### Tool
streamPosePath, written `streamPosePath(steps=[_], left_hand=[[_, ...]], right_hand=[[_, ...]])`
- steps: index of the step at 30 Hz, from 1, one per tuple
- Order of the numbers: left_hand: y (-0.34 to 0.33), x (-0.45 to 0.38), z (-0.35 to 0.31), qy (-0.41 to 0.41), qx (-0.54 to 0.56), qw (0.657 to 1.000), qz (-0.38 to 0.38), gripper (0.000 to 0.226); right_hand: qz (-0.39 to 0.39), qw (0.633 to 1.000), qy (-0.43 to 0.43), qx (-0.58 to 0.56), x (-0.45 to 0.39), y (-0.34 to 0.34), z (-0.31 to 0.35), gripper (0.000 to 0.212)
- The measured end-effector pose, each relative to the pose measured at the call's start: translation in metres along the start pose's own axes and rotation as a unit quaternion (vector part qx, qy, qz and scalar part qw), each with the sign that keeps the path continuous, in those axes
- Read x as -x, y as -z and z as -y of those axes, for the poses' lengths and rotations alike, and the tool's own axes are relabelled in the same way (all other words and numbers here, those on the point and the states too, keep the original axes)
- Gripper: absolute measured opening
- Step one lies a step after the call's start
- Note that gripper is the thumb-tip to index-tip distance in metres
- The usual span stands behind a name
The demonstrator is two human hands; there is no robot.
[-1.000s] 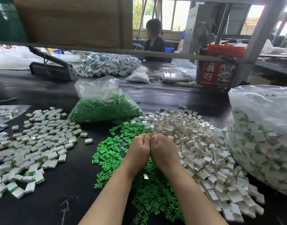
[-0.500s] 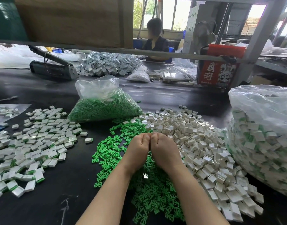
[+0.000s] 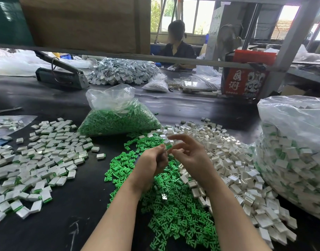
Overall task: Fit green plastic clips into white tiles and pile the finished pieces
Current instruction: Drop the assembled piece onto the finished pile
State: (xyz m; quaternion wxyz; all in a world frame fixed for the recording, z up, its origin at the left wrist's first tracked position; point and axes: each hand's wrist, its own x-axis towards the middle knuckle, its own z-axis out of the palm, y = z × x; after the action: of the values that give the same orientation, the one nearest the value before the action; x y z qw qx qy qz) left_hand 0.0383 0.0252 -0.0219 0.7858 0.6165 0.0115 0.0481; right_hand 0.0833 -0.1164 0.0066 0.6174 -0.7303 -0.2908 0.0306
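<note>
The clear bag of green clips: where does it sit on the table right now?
In the head view the bag of green clips lies centre-left on the black table, beyond both hands, just behind the loose green clips and left of the white tile heap.

Worktop (image 3: 52,211) is showing matt black, faintly scuffed. Green clips (image 3: 173,211) are looking like matt moulded plastic; white tiles (image 3: 233,160) smooth, slightly glossy plastic. Bags (image 3: 291,120) are appearing as thin, crinkled, shiny clear film.

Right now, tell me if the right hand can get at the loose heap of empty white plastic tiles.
Probably yes: the right hand, fingers spread and seemingly empty, hovers at the heap of empty white plastic tiles, with nothing between them.
</note>
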Motion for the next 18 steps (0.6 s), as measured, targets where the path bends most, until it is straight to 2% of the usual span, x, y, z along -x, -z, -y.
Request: streamPosePath(steps=[5,8,10,15,18], left_hand=[[0.007,-0.001,0.000,0.037,0.023,0.999,0.026,0.048],[0.019,0.001,-0.003,0.039,0.040,0.998,0.015,0.046],[0.023,0.002,-0.004,0.020,0.032,0.999,0.007,0.044],[0.014,0.002,-0.001,-0.015,-0.041,0.999,0.003,0.032],[0.013,0.002,0.001,-0.027,-0.058,0.998,-0.015,0.029]], right_hand=[[-0.009,0.999,0.029,0.009,0.001,-0.002,0.003,0.012],[-0.052,0.998,0.036,-0.027,0.001,0.012,0.000,0.011],[-0.083,0.994,0.022,-0.068,0.000,0.019,-0.002,0.013],[-0.046,0.994,-0.021,-0.099,-0.001,0.006,-0.001,0.017],[-0.061,0.986,-0.057,-0.143,-0.003,0.000,0.000,0.017]])
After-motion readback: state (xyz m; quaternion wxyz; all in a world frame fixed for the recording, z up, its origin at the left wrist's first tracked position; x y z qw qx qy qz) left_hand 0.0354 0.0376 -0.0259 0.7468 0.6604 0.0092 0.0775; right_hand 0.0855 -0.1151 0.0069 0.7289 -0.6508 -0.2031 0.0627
